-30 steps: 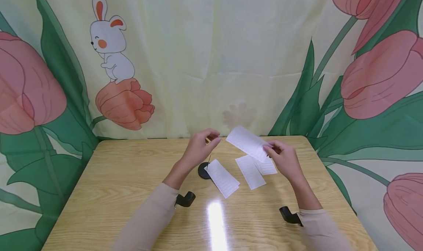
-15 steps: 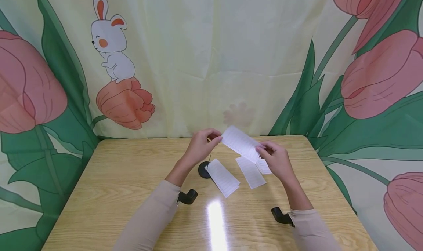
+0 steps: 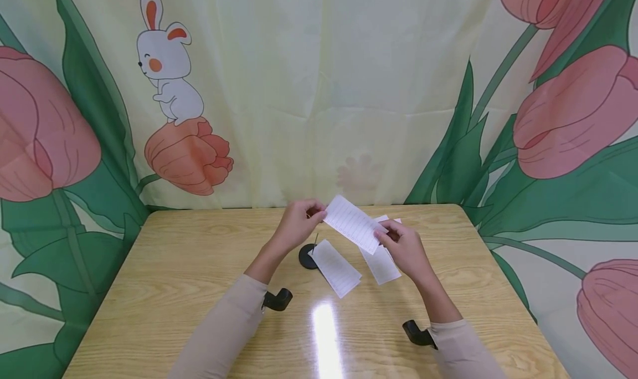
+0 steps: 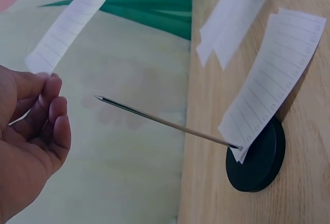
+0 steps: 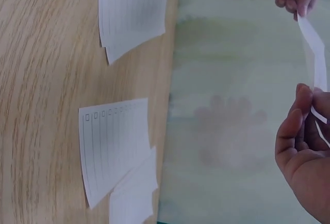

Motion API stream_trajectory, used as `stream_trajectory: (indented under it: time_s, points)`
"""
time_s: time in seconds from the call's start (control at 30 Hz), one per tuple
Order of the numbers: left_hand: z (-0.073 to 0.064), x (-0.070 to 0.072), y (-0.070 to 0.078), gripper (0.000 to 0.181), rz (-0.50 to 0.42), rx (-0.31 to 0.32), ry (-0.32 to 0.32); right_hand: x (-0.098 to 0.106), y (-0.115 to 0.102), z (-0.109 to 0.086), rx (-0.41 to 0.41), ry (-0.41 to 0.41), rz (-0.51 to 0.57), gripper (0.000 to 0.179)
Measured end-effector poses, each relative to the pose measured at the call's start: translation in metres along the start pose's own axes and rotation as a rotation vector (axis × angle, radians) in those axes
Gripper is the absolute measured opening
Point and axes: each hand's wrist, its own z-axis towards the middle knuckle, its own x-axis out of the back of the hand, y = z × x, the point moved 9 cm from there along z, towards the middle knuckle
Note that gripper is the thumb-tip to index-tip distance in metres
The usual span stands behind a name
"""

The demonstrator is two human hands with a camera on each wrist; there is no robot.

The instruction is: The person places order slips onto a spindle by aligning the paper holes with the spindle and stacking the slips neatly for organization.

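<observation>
A lined white paper slip point(image 3: 351, 224) is held up over the table between both hands. My left hand point(image 3: 298, 222) pinches its upper left corner between thumb and fingers. At the slip's lower right end, my right hand point(image 3: 402, 247) grips it with thumb and fingertips. Below the left hand stands a bill spike with a round black base point(image 4: 258, 157) and a thin pointed metal rod point(image 4: 165, 122). Several lined slips point(image 4: 278, 64) are pierced on the rod and lie down at its base. The rod's tip is bare, to the side of the left fingers in the left wrist view.
More loose slips point(image 5: 116, 147) with small checkboxes lie overlapping on the wooden table point(image 3: 199, 290), right of the spike and partly under the right hand. A curtain printed with tulips and a rabbit point(image 3: 171, 74) hangs behind the table's back edge.
The right hand has moved left and a little down with the slip. The left hand, apart from the slip one second ago, now pinches its corner. The spike and its slips have stayed put.
</observation>
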Motion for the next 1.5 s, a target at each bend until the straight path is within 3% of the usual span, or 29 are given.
stream_trajectory:
  time_s: [1.03, 1.5]
  points:
    - [-0.019, -0.007, -0.029, 0.008, 0.031, 0.082, -0.052, -0.021, 0.017, -0.006, -0.041, -0.037, -0.033, 0.016]
    - [-0.020, -0.009, -0.036, 0.008, 0.023, 0.104, -0.019, -0.023, 0.019, -0.006, -0.024, -0.031, -0.040, 0.013]
